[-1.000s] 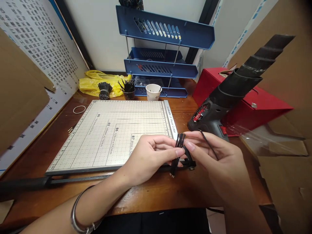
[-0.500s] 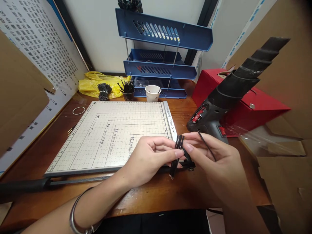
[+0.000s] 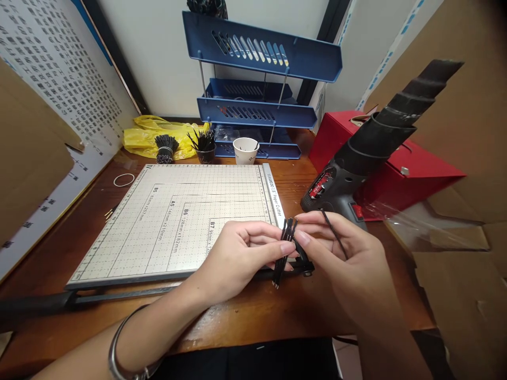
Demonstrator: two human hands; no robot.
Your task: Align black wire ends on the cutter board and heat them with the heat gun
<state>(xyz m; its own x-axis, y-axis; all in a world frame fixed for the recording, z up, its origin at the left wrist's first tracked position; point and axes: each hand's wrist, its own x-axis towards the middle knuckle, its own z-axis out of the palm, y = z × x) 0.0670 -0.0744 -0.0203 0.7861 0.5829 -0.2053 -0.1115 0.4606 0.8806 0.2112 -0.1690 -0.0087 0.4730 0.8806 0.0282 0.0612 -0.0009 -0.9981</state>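
My left hand (image 3: 240, 258) pinches a small bundle of short black wires (image 3: 279, 268) between thumb and fingers, above the front right corner of the paper cutter (image 3: 166, 227). Pale tips show at the bundle's lower end, and its upper ends fan out slightly. My right hand (image 3: 356, 258) is closed beside it, thumb and fingertips at the upper part of the bundle. A single black wire (image 3: 335, 233) lies across the right hand's curled fingers, apart from the bundle. Whether the right fingertips grip one strand of the bundle is hidden.
A heat gun (image 3: 360, 148) leans before a red box (image 3: 420, 179) at right. Behind the cutter stand a white paper cup (image 3: 246, 153), a small cup of black wires (image 3: 206, 156), a tied wire bundle (image 3: 165, 150), a yellow bag (image 3: 138, 140) and blue tray shelves (image 3: 257, 113).
The bundle's upper ends have spread, with one strand now leaning away toward the right fingertips. Both hands keep nearly the same pose, while the whole view has shifted slightly.
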